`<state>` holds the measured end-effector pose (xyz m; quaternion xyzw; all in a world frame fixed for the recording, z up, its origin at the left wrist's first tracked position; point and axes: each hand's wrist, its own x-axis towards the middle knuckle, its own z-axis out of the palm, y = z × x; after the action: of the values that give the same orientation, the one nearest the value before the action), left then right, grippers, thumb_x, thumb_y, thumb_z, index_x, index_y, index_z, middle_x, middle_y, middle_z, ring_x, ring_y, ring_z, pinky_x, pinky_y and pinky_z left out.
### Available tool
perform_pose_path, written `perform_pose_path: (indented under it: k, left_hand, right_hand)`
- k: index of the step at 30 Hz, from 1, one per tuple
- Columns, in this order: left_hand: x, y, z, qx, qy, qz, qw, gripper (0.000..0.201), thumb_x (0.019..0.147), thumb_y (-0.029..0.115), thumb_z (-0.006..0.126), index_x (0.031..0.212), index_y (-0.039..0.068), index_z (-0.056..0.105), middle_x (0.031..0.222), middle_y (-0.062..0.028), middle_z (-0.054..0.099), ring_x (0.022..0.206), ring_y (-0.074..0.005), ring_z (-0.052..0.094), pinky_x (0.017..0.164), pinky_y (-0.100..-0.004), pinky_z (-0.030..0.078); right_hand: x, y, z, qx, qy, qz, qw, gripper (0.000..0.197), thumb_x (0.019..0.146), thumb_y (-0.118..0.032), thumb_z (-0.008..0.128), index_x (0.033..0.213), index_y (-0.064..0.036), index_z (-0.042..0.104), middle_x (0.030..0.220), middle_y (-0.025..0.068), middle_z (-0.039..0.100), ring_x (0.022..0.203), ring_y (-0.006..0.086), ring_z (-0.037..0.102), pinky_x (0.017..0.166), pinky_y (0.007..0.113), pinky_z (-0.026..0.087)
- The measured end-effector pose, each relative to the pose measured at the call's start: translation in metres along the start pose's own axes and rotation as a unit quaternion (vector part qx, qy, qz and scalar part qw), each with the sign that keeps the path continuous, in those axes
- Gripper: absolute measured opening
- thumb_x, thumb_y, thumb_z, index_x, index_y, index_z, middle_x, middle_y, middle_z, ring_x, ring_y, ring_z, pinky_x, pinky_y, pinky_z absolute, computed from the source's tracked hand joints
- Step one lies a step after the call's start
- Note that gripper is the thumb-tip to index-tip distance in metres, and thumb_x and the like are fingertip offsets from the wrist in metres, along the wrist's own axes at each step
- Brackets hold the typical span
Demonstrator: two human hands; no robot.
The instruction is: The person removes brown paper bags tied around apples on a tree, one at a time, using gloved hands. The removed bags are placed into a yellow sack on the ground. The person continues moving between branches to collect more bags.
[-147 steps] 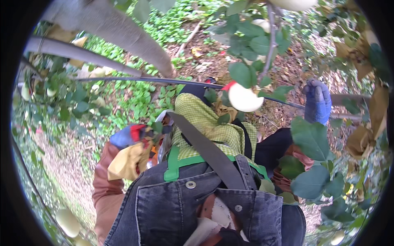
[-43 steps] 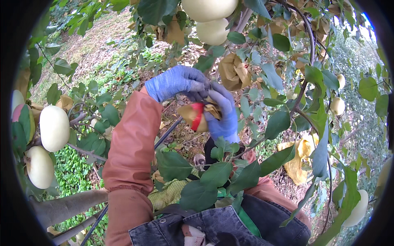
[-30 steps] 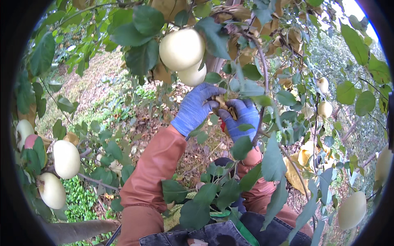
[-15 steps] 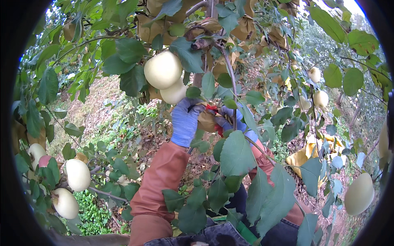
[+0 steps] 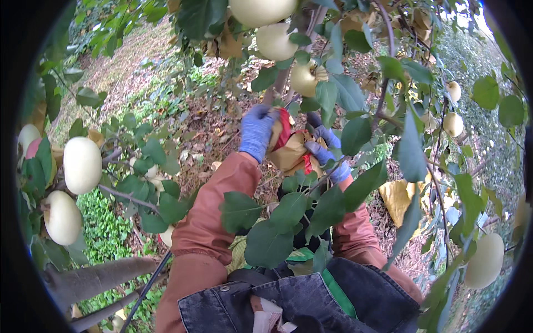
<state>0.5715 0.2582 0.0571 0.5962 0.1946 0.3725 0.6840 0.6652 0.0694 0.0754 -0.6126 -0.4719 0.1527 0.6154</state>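
At frame centre, the left hand [image 5: 257, 133] and right hand [image 5: 330, 149] both grip brown-and-red paper [image 5: 290, 154], its contents hidden; just above, pale fruit [image 5: 305, 81] already hangs bare, while brown wrapping [image 5: 229, 41] remains among upper-centre leaves [image 5: 201, 19].

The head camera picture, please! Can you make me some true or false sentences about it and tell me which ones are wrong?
1. The left hand and right hand wear blue gloves. True.
2. The sleeves are bright green. False: the sleeves are reddish brown.
3. The brown paper at the hands has red on it. True.
4. The big pale fruit on the left lies in a basket. False: the fruit hangs among leaves.
5. Green leaves hide part of the person's body. True.
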Motion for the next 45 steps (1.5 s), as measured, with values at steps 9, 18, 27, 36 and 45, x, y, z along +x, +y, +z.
perform_pose_path:
  k: [9, 18, 27, 36, 45]
  left_hand:
    - [-0.029, -0.091, -0.051, 0.456, 0.068, 0.058, 0.886, 0.036, 0.085, 0.025, 0.068, 0.116, 0.007, 0.062, 0.111, -0.0113, 0.065, 0.097, -0.0271, 0.065, 0.084, -0.0386, 0.052]
    - [-0.047, -0.158, -0.076, 0.546, -0.088, -0.163, 0.817, 0.033, 0.093, 0.035, 0.053, 0.113, 0.009, 0.059, 0.101, -0.0208, 0.068, 0.096, -0.0413, 0.064, 0.082, -0.0522, 0.050]
    - [-0.037, -0.206, -0.098, 0.567, -0.123, -0.126, 0.804, 0.030, 0.095, 0.035, 0.050, 0.112, 0.011, 0.055, 0.092, -0.0196, 0.068, 0.085, -0.0413, 0.065, 0.069, -0.0532, 0.048]
    - [-0.047, -0.254, -0.125, 0.630, -0.071, -0.031, 0.773, 0.022, 0.094, 0.030, 0.054, 0.103, 0.010, 0.057, 0.092, -0.0155, 0.068, 0.083, -0.0387, 0.066, 0.069, -0.0518, 0.050]
    - [-0.050, -0.238, -0.114, 0.518, -0.016, -0.120, 0.847, 0.018, 0.094, 0.025, 0.053, 0.105, 0.013, 0.059, 0.091, -0.0161, 0.068, 0.080, -0.0360, 0.067, 0.069, -0.0495, 0.050]
  right_hand:
    - [-0.029, 0.041, -0.017, -0.031, 0.165, 0.080, 0.982, 0.015, 0.091, -0.015, 0.065, 0.083, -0.0101, 0.054, 0.076, -0.0052, 0.051, 0.069, 0.0051, 0.045, 0.061, 0.022, 0.039]
    - [-0.161, 0.082, -0.145, -0.148, 0.262, 0.136, 0.944, 0.045, 0.091, -0.009, 0.053, 0.135, 0.0001, 0.047, 0.115, 0.0115, 0.063, 0.097, 0.0170, 0.063, 0.084, 0.032, 0.053]
    - [-0.138, 0.013, -0.100, -0.056, 0.332, 0.014, 0.941, 0.029, 0.093, -0.015, 0.057, 0.120, -0.0040, 0.060, 0.106, 0.0043, 0.063, 0.095, 0.0116, 0.057, 0.082, 0.028, 0.048]
    - [-0.085, 0.109, -0.022, 0.018, 0.186, 0.198, 0.962, 0.035, 0.088, -0.015, 0.065, 0.121, -0.0031, 0.061, 0.112, 0.0061, 0.063, 0.105, 0.0155, 0.057, 0.093, 0.028, 0.044]
    - [-0.087, 0.250, 0.029, -0.130, -0.116, 0.276, 0.945, 0.030, 0.090, -0.020, 0.067, 0.116, -0.0058, 0.064, 0.106, 0.0065, 0.066, 0.098, 0.0167, 0.060, 0.090, 0.030, 0.048]
